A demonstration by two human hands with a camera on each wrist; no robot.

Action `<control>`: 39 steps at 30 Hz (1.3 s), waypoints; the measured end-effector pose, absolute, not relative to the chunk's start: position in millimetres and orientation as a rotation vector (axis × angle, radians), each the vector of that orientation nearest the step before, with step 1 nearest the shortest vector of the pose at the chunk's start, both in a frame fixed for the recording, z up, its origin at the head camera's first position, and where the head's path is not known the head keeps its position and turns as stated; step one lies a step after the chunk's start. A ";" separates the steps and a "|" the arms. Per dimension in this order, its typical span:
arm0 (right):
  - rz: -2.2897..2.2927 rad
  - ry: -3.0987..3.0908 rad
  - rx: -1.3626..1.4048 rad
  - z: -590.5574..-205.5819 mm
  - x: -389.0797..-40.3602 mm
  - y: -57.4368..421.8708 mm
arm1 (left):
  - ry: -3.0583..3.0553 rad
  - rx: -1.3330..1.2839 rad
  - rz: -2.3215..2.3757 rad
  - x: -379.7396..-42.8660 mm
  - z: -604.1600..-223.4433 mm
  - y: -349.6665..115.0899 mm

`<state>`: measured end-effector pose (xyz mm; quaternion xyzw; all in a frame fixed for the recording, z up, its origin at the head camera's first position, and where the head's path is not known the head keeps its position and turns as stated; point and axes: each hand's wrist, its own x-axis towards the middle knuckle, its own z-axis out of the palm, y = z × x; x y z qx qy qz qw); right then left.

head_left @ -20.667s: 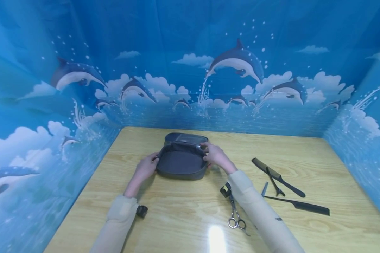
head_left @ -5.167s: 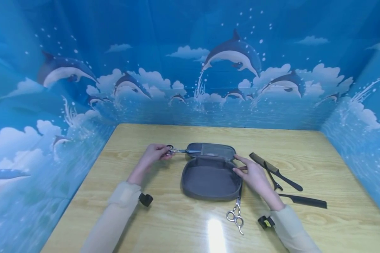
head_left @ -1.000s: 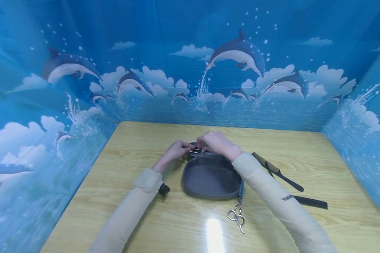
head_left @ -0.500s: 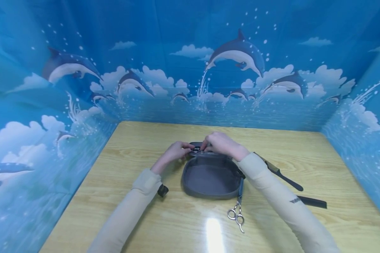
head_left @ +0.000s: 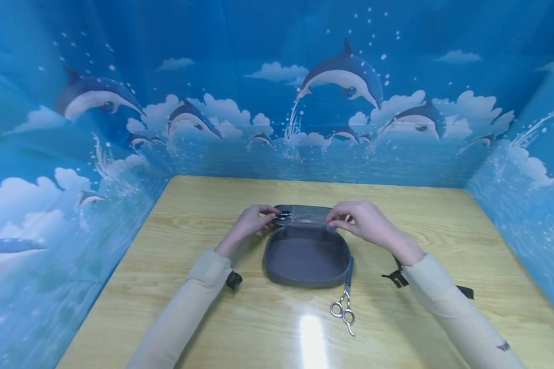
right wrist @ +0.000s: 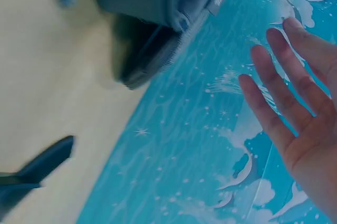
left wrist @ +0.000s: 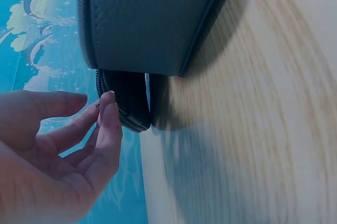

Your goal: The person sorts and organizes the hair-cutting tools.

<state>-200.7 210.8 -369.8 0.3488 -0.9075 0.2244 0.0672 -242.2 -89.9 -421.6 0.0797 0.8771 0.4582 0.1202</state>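
An unzipped grey case (head_left: 307,279) lies with its lid (head_left: 309,212) folded back. Metal scissor handles (head_left: 283,216) show at the lid's left side; the blades sit in the lid's pocket. My left hand (head_left: 251,223) is at the lid's left edge beside these handles. In the left wrist view, its fingertips (left wrist: 108,98) touch the zipped edge and the thumb stands apart. My right hand (head_left: 367,223) is by the lid's right corner; in the right wrist view its fingers (right wrist: 279,87) are spread, clear of the case. A second pair of scissors (head_left: 343,307) lies against the case's right side.
To the right, my sleeve covers most of a black comb (head_left: 465,292). A dark forked piece (right wrist: 42,163) lies on the table in the right wrist view. A blue dolphin-print curtain (head_left: 268,102) stands along the table's back and sides.
Earlier, my left hand held the scissors beside the lid; now their blades are inside its pocket. In the last second my right hand has moved right, off the handles to the lid's right corner.
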 end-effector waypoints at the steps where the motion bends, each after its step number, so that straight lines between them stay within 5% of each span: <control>1: 0.685 -2.722 1.051 -371.7 -194.9 215.0 | 2.560 0.227 1.357 -241.9 -421.6 -90.8; 18: 0.450 -2.559 1.478 -426.9 -116.1 241.0 | 2.567 0.243 1.401 -238.4 -423.3 -93.9; 39: 0.352 -2.534 1.486 -446.4 -111.4 235.2 | 2.611 0.230 1.328 -237.6 -427.6 -88.9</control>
